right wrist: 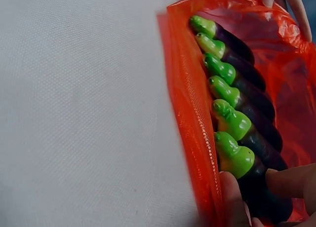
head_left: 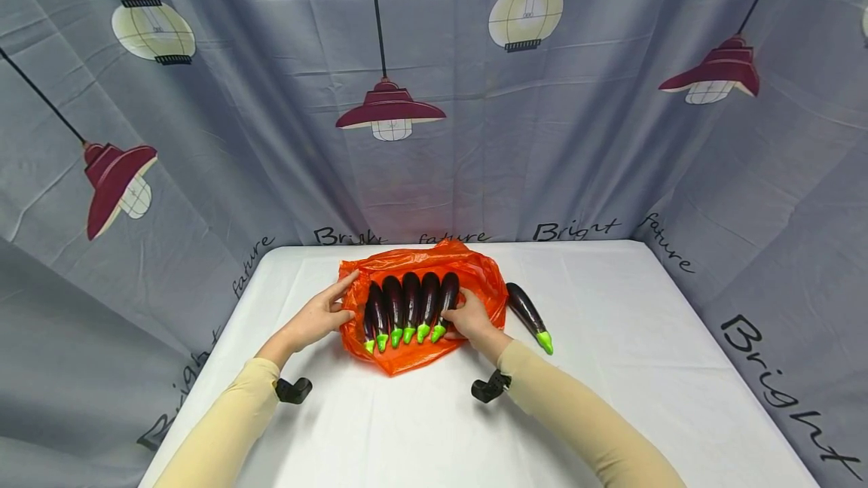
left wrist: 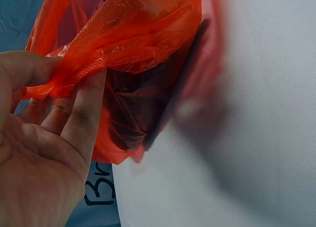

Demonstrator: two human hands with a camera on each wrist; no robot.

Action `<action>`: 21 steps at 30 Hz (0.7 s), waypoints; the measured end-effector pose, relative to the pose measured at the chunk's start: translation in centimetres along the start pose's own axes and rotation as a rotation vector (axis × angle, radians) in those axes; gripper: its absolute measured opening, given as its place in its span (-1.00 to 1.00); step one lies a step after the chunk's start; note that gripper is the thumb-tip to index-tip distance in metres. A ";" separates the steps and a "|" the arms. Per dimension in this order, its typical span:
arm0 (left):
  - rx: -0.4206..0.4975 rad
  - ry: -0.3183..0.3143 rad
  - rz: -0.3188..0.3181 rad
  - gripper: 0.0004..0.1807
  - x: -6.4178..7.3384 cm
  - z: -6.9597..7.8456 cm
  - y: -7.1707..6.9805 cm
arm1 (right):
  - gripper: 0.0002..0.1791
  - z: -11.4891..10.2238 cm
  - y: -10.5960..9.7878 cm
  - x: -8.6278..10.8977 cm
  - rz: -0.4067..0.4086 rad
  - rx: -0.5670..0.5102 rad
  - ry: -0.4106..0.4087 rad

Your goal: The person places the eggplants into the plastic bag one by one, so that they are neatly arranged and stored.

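An orange-red plastic bag [head_left: 396, 260] lies open on the table with several dark purple eggplants [head_left: 410, 300] side by side in it, green stem ends toward me. My left hand [head_left: 315, 322] pinches the bag's left edge between thumb and fingers; the left wrist view shows the bunched plastic [left wrist: 74, 71] there. At the right end of the row, my right hand [head_left: 475, 316] grips the last eggplant [head_left: 450, 291]. Its thumb and fingers sit on either side of that eggplant's body, close below the green cap [right wrist: 236, 155].
Just right of the bag, a single eggplant [head_left: 527, 315] lies on the white table [head_left: 610, 398], its green end toward me. A grey curtain [head_left: 271, 134] printed with lamps hangs behind and on both sides. Black wrist mounts [head_left: 294, 391] sit on both forearms.
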State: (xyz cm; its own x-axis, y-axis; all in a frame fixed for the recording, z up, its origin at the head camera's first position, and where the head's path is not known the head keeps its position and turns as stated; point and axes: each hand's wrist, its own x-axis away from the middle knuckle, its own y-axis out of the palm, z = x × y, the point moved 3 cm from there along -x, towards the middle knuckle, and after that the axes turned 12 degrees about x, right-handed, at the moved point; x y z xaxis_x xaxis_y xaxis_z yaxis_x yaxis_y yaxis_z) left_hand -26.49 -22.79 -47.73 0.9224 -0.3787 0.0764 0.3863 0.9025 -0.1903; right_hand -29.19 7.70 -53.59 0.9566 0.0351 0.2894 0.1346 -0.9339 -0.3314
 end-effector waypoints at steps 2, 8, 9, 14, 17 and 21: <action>-0.001 0.001 0.001 -0.13 0.0 0.0 0.0 | -0.14 0.0 0.0 0.0 0.006 0.002 -0.004; -0.010 -0.002 0.008 -0.13 0.0 -0.2 -0.1 | -0.10 -0.1 -0.3 0.3 0.029 0.010 -0.026; -0.011 -0.003 0.008 -0.13 0.0 -0.2 -0.1 | -0.09 -0.2 -0.4 0.4 0.033 0.021 -0.031; -0.011 -0.001 0.005 -0.13 0.0 -0.2 -0.1 | -0.09 -0.6 -0.9 0.8 0.028 0.056 -0.067; -0.011 -0.001 0.005 -0.13 0.0 -0.2 -0.1 | -0.08 -0.9 -1.2 1.1 0.008 0.033 -0.090; -0.013 -0.002 0.007 -0.14 0.0 -0.2 -0.1 | -0.10 -1.4 -1.8 1.6 -0.004 0.032 -0.125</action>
State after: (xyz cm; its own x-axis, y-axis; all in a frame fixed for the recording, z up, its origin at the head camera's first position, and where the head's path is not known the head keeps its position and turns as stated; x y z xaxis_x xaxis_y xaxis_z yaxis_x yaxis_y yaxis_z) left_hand -26.52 -22.91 -47.92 0.9249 -0.3724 0.0769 0.3802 0.9021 -0.2039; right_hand -28.28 8.93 -51.33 0.9804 0.0848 0.1776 0.1449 -0.9217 -0.3597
